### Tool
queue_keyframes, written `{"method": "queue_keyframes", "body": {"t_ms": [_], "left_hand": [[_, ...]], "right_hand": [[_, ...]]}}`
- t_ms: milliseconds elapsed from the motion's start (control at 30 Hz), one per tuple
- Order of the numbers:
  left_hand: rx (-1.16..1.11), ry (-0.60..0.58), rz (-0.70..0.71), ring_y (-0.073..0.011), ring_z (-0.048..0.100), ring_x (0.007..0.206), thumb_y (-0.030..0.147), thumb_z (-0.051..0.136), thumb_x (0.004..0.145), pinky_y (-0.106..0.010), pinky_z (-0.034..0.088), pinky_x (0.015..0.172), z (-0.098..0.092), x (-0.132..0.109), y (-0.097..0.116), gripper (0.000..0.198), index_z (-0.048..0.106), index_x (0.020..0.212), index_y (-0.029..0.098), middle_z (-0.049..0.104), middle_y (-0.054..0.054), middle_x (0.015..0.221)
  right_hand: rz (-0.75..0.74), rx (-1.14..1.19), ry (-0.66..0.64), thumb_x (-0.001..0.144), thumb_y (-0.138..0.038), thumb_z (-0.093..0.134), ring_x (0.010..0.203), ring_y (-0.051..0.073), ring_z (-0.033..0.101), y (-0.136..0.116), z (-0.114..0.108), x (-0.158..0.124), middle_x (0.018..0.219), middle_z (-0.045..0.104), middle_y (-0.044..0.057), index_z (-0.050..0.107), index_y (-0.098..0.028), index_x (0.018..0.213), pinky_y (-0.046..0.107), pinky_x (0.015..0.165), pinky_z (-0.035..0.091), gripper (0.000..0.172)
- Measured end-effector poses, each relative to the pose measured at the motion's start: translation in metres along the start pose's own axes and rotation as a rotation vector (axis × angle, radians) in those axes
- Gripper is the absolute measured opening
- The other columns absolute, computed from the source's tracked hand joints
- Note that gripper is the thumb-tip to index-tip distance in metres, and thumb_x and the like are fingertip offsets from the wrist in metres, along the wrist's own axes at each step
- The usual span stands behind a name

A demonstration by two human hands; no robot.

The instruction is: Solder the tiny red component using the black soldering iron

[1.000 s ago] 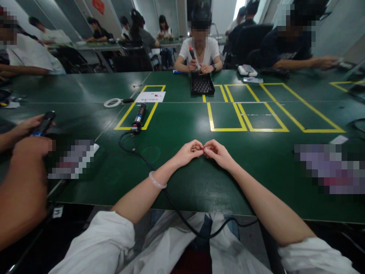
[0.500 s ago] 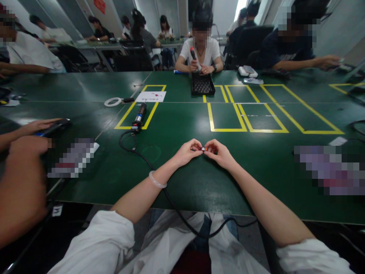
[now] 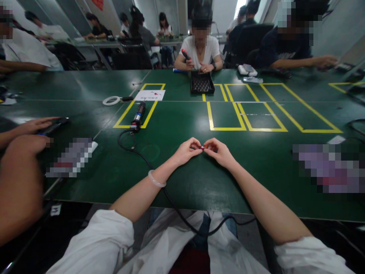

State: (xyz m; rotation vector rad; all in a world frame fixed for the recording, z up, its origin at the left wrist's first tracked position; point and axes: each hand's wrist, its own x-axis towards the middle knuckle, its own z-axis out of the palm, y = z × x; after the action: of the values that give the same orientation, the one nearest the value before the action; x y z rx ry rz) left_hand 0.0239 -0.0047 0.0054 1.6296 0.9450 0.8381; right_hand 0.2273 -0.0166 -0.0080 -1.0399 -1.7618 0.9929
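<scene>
A small red and white piece (image 3: 202, 147) is pinched between my two hands, above the green table (image 3: 176, 190). My left hand (image 3: 188, 151) has its fingertips closed on the piece's left side, and a pale bracelet circles that wrist. On the other side, my right hand (image 3: 218, 152) grips it between thumb and fingers. The fingers cover most of the piece, so its shape is unclear. Farther off to the left lies a dark cylindrical tool (image 3: 138, 115) with a blue band, its black cable (image 3: 142, 156) running under my left forearm.
Across the table a person holds a red-tipped tool (image 3: 185, 54) over a black tray (image 3: 202, 84). A white sheet (image 3: 150, 95) and white ring (image 3: 111, 101) lie at the back left. Another person's hands (image 3: 42, 123) are at the left edge. Yellow tape outlines mark the table.
My hands have barely moved; the small piece looks slightly turned between the fingertips. The person opposite has shifted the red-tipped tool to the left and tilted it.
</scene>
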Motion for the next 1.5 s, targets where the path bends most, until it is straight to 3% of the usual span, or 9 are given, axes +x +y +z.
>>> {"method": "queue_keyframes", "body": {"t_ms": [300, 533, 733, 900, 1133, 1233, 1500], "left_hand": [[0.121, -0.007, 0.066, -0.0132, 0.061, 0.080, 0.039, 0.065, 0.087, -0.025, 0.048, 0.073, 0.0028, -0.0033, 0.0034, 0.026, 0.058, 0.095, 0.015, 0.063, -0.004, 0.089], [0.205, -0.043, 0.159, -0.0144, 0.064, 0.084, 0.038, 0.063, 0.090, -0.027, 0.049, 0.081, 0.0029, -0.0060, 0.0021, 0.029, 0.057, 0.110, 0.017, 0.066, -0.004, 0.093], [0.314, -0.018, 0.168, -0.0160, 0.065, 0.086, 0.037, 0.062, 0.090, -0.029, 0.049, 0.084, 0.0039, -0.0067, 0.0056, 0.022, 0.062, 0.098, 0.017, 0.068, -0.004, 0.095], [0.249, 0.027, 0.099, -0.0165, 0.065, 0.085, 0.040, 0.061, 0.090, -0.028, 0.050, 0.080, 0.0019, -0.0053, 0.0062, 0.026, 0.062, 0.098, 0.015, 0.069, -0.005, 0.095], [0.276, -0.012, 0.158, -0.0166, 0.065, 0.088, 0.039, 0.061, 0.090, -0.028, 0.050, 0.083, 0.0018, -0.0068, 0.0066, 0.026, 0.059, 0.107, 0.018, 0.068, -0.004, 0.097], [0.305, -0.008, 0.160, -0.0168, 0.066, 0.088, 0.037, 0.059, 0.091, -0.028, 0.049, 0.084, 0.0022, -0.0077, 0.0081, 0.021, 0.060, 0.103, 0.019, 0.069, -0.004, 0.096], [0.073, 0.008, -0.007, -0.0137, 0.062, 0.069, 0.038, 0.064, 0.086, -0.025, 0.045, 0.068, 0.0019, -0.0029, -0.0009, 0.026, 0.061, 0.093, 0.013, 0.065, -0.003, 0.075]], "right_hand": [[0.072, 0.067, -0.034, 0.088, -0.045, 0.064, 0.067, 0.014, 0.059, 0.0028, -0.0001, -0.0005, 0.077, 0.065, 0.002, 0.063, -0.019, 0.090, 0.029, 0.065, 0.048, 0.027], [0.115, 0.217, -0.045, 0.084, -0.049, 0.067, 0.062, 0.012, 0.059, 0.0006, 0.0014, 0.0012, 0.077, 0.066, 0.002, 0.059, -0.019, 0.095, 0.028, 0.060, 0.050, 0.033], [0.133, 0.262, -0.051, 0.084, -0.048, 0.068, 0.061, 0.012, 0.058, 0.0034, 0.0029, 0.0017, 0.073, 0.064, 0.001, 0.058, -0.018, 0.088, 0.027, 0.060, 0.049, 0.031], [0.077, 0.194, -0.031, 0.080, -0.044, 0.073, 0.066, 0.011, 0.058, 0.0034, 0.0025, 0.0004, 0.085, 0.065, 0.002, 0.061, -0.019, 0.096, 0.027, 0.063, 0.049, 0.032], [0.124, 0.197, -0.052, 0.082, -0.048, 0.070, 0.063, 0.012, 0.059, -0.0004, 0.0009, 0.0008, 0.078, 0.066, 0.002, 0.061, -0.018, 0.092, 0.028, 0.062, 0.049, 0.032], [0.133, 0.207, -0.082, 0.085, -0.050, 0.066, 0.064, 0.013, 0.060, 0.0015, 0.0014, 0.0009, 0.075, 0.066, 0.002, 0.061, -0.018, 0.089, 0.029, 0.063, 0.051, 0.033], [-0.055, -0.109, -0.059, 0.083, -0.032, 0.067, 0.068, 0.013, 0.059, -0.0007, 0.0020, -0.0030, 0.095, 0.067, 0.003, 0.057, -0.022, 0.110, 0.028, 0.063, 0.048, 0.030]]}}
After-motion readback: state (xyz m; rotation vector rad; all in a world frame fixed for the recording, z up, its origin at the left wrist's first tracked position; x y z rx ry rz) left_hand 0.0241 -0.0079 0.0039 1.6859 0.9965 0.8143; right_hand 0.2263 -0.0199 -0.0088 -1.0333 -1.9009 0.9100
